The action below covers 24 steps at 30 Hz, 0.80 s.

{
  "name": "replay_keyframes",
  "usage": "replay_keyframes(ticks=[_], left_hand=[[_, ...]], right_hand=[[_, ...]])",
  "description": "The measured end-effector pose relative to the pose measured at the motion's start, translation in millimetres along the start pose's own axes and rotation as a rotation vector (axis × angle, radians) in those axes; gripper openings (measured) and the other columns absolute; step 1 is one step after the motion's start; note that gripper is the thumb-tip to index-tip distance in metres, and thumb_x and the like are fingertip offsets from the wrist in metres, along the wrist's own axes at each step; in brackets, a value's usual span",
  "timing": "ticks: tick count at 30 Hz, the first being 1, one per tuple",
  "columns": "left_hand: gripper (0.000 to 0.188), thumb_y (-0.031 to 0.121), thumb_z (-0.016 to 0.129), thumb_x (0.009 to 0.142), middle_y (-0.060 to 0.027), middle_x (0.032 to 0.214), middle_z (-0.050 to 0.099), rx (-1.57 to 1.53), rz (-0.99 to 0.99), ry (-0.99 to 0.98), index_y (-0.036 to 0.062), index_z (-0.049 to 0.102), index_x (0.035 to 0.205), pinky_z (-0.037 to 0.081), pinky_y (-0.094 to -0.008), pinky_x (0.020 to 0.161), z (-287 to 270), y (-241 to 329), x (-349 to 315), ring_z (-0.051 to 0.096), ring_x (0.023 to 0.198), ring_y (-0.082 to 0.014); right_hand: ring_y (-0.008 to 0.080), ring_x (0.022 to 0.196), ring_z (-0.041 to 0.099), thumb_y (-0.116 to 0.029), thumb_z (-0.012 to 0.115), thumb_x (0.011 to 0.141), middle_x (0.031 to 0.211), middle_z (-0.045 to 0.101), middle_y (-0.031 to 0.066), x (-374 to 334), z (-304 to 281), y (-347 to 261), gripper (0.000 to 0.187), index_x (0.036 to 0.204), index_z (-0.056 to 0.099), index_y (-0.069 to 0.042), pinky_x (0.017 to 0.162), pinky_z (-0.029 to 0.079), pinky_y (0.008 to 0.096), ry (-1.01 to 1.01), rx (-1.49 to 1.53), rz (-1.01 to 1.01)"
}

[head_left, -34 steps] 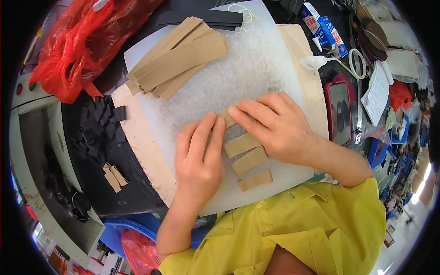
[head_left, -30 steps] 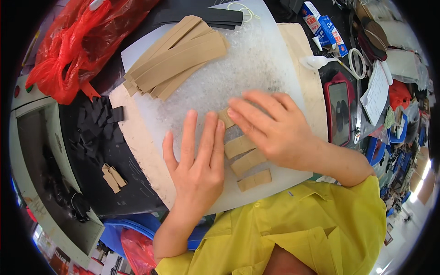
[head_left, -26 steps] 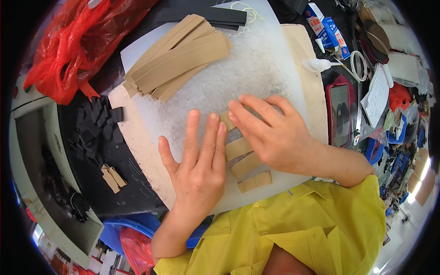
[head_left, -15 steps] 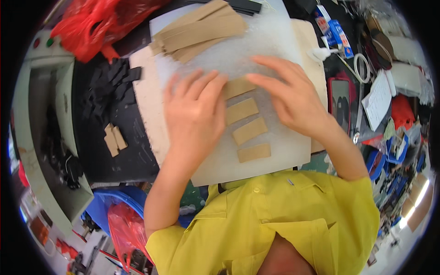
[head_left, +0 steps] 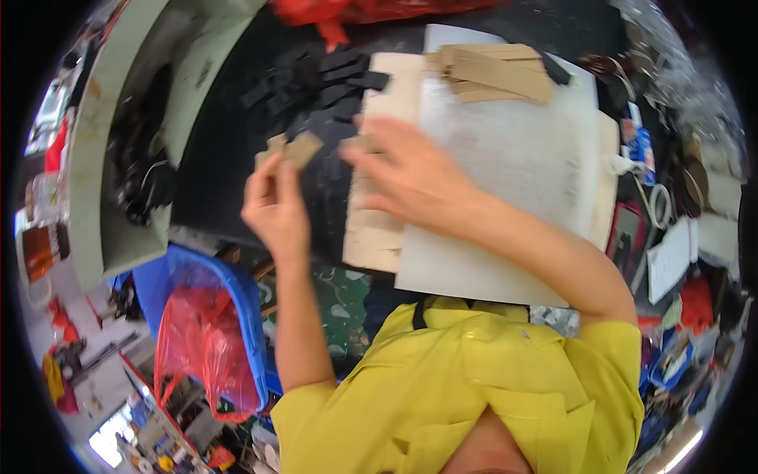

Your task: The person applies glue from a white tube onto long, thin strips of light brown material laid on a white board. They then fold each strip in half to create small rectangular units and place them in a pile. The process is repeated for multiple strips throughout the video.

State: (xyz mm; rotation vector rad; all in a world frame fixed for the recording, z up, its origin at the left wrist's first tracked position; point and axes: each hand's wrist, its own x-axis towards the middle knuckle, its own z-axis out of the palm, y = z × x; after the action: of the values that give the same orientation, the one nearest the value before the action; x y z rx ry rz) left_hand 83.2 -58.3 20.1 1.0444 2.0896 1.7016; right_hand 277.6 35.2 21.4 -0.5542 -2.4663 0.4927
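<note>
My left hand [head_left: 276,207] is over the black tabletop, its thumb and fingertips closed at the lower edge of some small tan rectangular pieces [head_left: 302,148]. Exactly how many of them it grips is hidden. My right hand [head_left: 414,174] reaches across the pale board, somewhat blurred, its fingers bent around a bit of tan material [head_left: 365,143] that shows between them. Just beyond both hands lies a heap of small black pieces [head_left: 296,87]. On the translucent white sheet [head_left: 505,166], longer tan strips [head_left: 501,73] are stacked at the far end.
Under the sheet is a cream board [head_left: 377,237]. A grey-green metal trough [head_left: 201,75] borders the left side. Below it stands a blue bin [head_left: 254,316] with a red plastic bag [head_left: 197,340]. Tubes, a tape roll [head_left: 660,205] and a notepad [head_left: 671,261] lie to the right.
My view has turned left. Both hands have moved left off the middle of the sheet. The row of small tan pieces on the sheet no longer shows there.
</note>
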Motion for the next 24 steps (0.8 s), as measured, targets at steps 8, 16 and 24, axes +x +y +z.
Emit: replay_keyframes(ticks=[8,16,24], left_hand=[[0.02,0.0,0.072,0.088,-0.0139,0.114,0.069,0.591,0.375,-0.008,0.0019,0.074,0.107,0.05,-0.038,0.093,-50.5,-18.3,-17.2,0.064,0.107,-0.0289],[0.02,-0.009,0.07,0.086,-0.0145,0.102,0.072,0.192,0.545,-0.405,-0.0022,0.072,0.105,0.053,-0.0325,0.083,42.9,40.8,-17.2,0.069,0.092,-0.0247],[0.019,0.007,0.075,0.083,-0.0069,0.101,0.072,0.35,0.873,-0.542,0.0055,0.071,0.101,0.048,-0.0383,0.087,130.9,68.3,-27.2,0.065,0.099,-0.0278]], right_hand=[[0.0279,0.107,0.062,-0.012,0.071,0.084,0.11,0.068,0.0058,6.2,-77.9,72.8,0.025,0.109,0.068,-0.011,0.088,0.048,0.044,0.32,-0.455,0.091],[0.0249,0.091,0.065,-0.001,0.073,0.069,0.096,0.07,0.0041,-80.1,-116.3,55.3,0.032,0.099,0.072,-0.009,0.078,0.05,0.0352,0.141,-0.422,0.078],[0.0224,0.083,0.062,-0.009,0.072,0.065,0.094,0.068,0.004,-155.5,-122.1,-2.3,0.03,0.095,0.074,-0.006,0.069,0.048,0.0337,0.181,-0.318,0.109]])
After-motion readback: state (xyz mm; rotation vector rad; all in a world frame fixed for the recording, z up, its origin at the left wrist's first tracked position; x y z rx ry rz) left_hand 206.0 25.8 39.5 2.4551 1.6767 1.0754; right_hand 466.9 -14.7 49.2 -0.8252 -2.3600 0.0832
